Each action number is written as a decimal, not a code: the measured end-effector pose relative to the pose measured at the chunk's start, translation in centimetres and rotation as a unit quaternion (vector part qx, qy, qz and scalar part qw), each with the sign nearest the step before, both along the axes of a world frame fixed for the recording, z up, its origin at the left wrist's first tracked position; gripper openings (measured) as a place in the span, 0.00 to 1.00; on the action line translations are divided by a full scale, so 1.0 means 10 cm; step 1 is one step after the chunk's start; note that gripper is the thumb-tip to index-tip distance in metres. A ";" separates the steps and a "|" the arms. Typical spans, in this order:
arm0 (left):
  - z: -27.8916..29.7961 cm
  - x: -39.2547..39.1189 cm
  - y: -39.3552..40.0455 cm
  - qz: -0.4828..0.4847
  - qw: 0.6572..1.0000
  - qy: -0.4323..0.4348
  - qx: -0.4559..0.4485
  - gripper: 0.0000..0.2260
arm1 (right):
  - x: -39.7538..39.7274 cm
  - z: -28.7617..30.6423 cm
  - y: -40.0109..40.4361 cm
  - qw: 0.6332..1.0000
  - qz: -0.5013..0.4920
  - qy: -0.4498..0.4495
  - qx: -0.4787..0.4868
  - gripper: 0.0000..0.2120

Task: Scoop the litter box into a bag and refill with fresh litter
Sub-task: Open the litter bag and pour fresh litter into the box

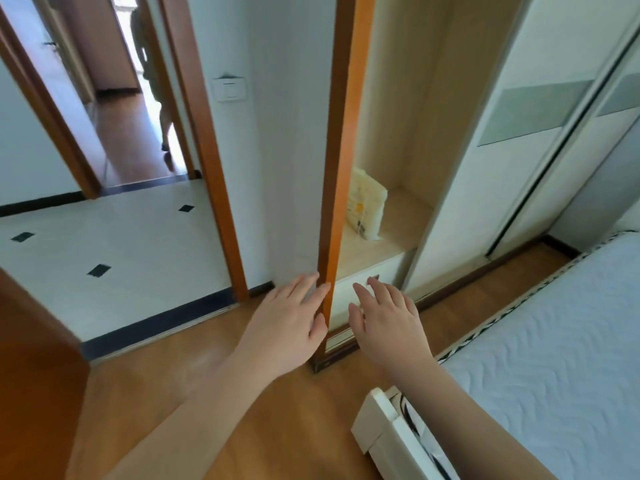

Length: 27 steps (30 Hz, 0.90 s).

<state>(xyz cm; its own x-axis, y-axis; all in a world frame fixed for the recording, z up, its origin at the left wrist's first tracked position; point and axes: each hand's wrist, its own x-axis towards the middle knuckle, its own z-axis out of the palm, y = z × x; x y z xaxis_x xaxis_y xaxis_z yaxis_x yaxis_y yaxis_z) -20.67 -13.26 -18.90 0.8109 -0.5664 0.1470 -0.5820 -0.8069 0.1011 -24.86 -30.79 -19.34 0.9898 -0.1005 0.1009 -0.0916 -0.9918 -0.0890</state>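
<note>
Open wardrobe (398,140): litter bag (367,206) upright, both hands empty.

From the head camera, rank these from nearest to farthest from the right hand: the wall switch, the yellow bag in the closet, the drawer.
From the right hand:
1. Drawer, right under the fingertips.
2. Yellow bag, above on the closet shelf.
3. Wall switch, high up to the left.

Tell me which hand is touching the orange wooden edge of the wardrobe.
The left hand: its fingertips rest against the orange wooden edge. The right hand is spread in front of the white drawer instead.
</note>
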 end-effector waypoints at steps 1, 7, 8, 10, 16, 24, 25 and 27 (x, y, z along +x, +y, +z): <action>-0.01 0.12 -0.13 -0.014 1.000 0.006 -0.005 0.24 | 0.07 0.03 -0.11 1.000 -0.003 -0.004 0.003 0.35; 0.11 0.81 -0.93 -0.047 0.999 -0.015 0.020 0.25 | 0.64 0.18 -0.89 1.000 -0.019 -0.018 -0.002 0.29; 0.16 0.92 -1.06 -0.047 0.998 -0.017 0.024 0.25 | 0.73 0.21 -1.02 1.000 -0.023 -0.018 0.001 0.27; 0.23 1.12 -1.28 -0.047 0.998 -0.028 0.033 0.25 | 0.88 0.27 -1.26 0.999 -0.028 -0.021 0.003 0.25; 0.33 1.65 -1.86 -0.036 0.994 -0.066 0.073 0.26 | 1.28 0.29 -1.93 0.999 -0.018 -0.030 0.010 0.25; 0.22 2.15 -2.43 -0.017 0.990 -0.088 0.108 0.36 | 1.77 0.12 -2.46 0.999 -0.015 -0.045 0.011 0.26; 0.20 2.21 -2.49 -0.016 0.990 -0.088 0.107 0.36 | 1.84 0.10 -2.50 0.999 -0.015 -0.048 0.012 0.26; 0.16 2.35 -2.59 -0.015 0.990 -0.089 0.105 0.36 | 1.98 0.05 -2.57 0.998 -0.016 -0.054 0.011 0.26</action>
<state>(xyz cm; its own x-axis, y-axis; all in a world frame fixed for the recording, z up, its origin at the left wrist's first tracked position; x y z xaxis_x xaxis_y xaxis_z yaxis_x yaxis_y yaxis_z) 2.81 -39.20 -17.29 0.7646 -0.6234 0.1636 -0.5999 -0.7811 -0.1732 -5.06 -56.54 -18.83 0.9693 -0.1354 0.2052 -0.1121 -0.9863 -0.1215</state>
